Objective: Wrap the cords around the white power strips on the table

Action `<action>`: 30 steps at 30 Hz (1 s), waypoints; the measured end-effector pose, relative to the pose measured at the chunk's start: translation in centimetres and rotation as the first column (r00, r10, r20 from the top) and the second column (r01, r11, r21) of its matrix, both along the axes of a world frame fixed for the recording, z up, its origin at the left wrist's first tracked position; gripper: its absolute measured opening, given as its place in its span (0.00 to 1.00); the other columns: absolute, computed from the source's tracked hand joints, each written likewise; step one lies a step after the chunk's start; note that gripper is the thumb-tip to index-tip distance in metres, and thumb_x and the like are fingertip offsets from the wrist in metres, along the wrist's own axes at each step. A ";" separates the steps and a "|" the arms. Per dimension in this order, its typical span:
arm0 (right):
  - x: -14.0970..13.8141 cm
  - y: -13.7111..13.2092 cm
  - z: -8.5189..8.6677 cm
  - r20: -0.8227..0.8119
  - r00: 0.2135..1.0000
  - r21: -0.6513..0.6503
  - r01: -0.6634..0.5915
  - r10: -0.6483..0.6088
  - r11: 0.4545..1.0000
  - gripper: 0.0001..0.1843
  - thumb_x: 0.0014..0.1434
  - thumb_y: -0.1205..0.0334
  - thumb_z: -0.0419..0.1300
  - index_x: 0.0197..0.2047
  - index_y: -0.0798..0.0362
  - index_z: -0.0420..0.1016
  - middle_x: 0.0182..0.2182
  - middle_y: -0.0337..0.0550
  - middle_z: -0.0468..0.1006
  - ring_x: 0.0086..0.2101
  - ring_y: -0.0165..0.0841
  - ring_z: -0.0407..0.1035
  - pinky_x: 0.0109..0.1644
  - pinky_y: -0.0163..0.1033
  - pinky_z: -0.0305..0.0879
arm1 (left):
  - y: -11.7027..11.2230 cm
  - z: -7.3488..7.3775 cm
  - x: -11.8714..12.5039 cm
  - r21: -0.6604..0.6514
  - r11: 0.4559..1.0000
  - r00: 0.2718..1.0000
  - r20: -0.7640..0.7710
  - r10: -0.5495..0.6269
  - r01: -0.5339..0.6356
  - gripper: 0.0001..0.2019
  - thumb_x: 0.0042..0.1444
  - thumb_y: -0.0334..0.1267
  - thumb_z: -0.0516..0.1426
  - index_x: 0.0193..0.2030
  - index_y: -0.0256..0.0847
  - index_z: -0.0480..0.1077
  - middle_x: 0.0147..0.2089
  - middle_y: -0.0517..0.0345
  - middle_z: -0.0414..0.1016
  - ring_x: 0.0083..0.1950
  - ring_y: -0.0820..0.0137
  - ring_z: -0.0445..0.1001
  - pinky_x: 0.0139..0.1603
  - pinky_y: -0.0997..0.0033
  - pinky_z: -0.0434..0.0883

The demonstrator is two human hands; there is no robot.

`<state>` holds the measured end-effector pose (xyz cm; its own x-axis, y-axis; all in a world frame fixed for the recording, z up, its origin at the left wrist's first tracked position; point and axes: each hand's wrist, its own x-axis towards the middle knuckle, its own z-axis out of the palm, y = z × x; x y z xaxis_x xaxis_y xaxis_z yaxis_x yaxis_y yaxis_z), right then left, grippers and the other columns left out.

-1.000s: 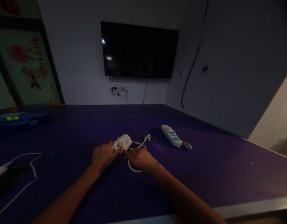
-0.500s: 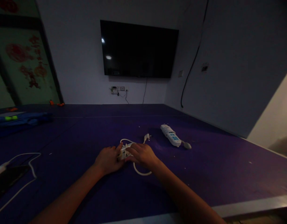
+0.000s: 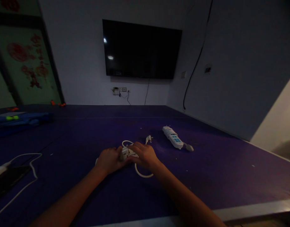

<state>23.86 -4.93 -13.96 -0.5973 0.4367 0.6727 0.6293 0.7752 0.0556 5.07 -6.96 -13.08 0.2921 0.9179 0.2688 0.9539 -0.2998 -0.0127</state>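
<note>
A white power strip point(image 3: 125, 153) lies low over the purple surface between my hands, partly covered by them. My left hand point(image 3: 110, 160) is closed around its left part, and a sliver of white shows past the back of that hand. My right hand point(image 3: 144, 155) grips the other part, fingers over the top and thumb at the near side. White cord point(image 3: 144, 176) loops out below my right hand, and another bend of it shows behind the strip. Just beyond the right hand rests a white plug point(image 3: 148, 138).
Farther right lies a second power strip point(image 3: 175, 139) with blue socket faces, its cord wound around it and its plug point(image 3: 189, 147) at the near end. At left are a dark phone-like slab point(image 3: 14, 181), a white cable point(image 3: 33, 170) and blue cloth point(image 3: 32, 118).
My left hand has closed further around the strip and now hides more of its left end. The right fingers have shifted slightly on top. The second strip stays in place.
</note>
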 end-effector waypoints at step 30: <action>1.8 1.9 0.6 -0.711 0.693 -0.379 -0.238 -0.116 0.894 0.20 0.54 0.47 0.56 0.21 0.53 0.61 0.17 0.31 0.55 0.21 0.25 0.51 0.25 0.32 0.47 | -0.6 -0.5 -0.8 0.255 0.898 0.933 -0.067 -0.355 0.360 0.37 0.49 0.66 0.47 0.48 0.33 0.71 0.36 0.44 0.78 0.35 0.59 0.76 0.35 0.62 0.71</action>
<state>25.71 -3.01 -13.40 -0.0609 0.7506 0.6580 0.2892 0.6442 -0.7081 4.28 -7.57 -13.59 0.5944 0.6501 0.4733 0.7822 -0.6041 -0.1525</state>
